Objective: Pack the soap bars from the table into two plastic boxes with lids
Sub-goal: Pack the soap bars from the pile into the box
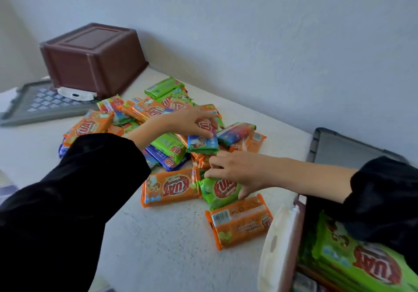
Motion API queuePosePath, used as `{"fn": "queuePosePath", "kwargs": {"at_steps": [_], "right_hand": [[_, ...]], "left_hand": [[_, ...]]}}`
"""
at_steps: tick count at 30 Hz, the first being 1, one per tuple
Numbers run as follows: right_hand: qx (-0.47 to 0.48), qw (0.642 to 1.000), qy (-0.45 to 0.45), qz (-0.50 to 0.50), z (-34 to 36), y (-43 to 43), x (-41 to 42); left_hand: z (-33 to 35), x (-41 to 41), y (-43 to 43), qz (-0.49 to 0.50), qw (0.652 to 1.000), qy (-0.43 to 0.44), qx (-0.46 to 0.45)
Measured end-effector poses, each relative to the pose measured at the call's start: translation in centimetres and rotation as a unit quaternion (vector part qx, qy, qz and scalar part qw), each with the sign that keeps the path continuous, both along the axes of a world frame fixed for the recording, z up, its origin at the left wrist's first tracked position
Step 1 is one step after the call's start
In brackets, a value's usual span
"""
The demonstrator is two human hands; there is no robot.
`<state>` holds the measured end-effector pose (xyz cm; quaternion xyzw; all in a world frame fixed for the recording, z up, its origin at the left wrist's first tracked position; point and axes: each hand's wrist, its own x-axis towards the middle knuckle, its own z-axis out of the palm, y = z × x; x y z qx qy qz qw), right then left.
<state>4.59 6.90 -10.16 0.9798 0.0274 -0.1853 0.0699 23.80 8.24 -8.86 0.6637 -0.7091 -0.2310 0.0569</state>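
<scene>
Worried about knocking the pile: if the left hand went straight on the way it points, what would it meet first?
Probably the blue-and-pink wrapped soap bar lying just beyond the left hand; depth is unclear.

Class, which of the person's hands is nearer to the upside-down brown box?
Left. The left hand is over the soap pile, right of the brown box; the right hand lies farther right and nearer the camera.
</scene>
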Motion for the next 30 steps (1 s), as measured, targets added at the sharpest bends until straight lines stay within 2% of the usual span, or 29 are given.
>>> {"fn": "queuePosePath", "kwargs": {"at_steps": [4,7,10,12,14,18,21,25,30], "right_hand": [[-0.048,0.998,0.022,0.027,-0.3,0.5,0.4],[-0.029,0.999,0.027,0.001,0.2,0.2,0.3],[-0.001,0.999,0.028,-0.030,0.5,0.1,-0.1],[-0.002,0.999,0.033,-0.035,0.3,0.2,-0.2],[-0.014,0.999,0.041,-0.028,0.1,0.4,-0.2],[-0.016,0.998,0.049,-0.026,0.2,0.5,0.2],[0.010,0.998,0.040,-0.051,0.8,0.3,-0.1],[0.029,0.994,-0.033,-0.097,3.3,-0.2,-1.3],[0.017,0.972,-0.169,-0.165,9.8,0.0,-6.7]], "left_hand": [[-0.6,0.0,0.7,0.025,1.000,-0.002,-0.014],[-1.8,-0.4,1.7,0.066,0.996,-0.013,-0.057],[-1.9,-1.1,2.4,0.146,0.974,-0.136,-0.105],[-1.8,-1.3,2.5,0.165,0.962,-0.192,-0.102],[-1.6,-1.5,2.4,0.151,0.971,-0.168,-0.083],[-1.1,-1.7,2.8,0.142,0.986,-0.054,-0.073],[-1.0,-1.8,2.5,0.165,0.981,-0.043,-0.091],[0.0,-1.8,1.6,0.164,0.984,0.018,-0.070],[5.1,-4.0,0.5,0.101,0.982,0.104,-0.117]]}}
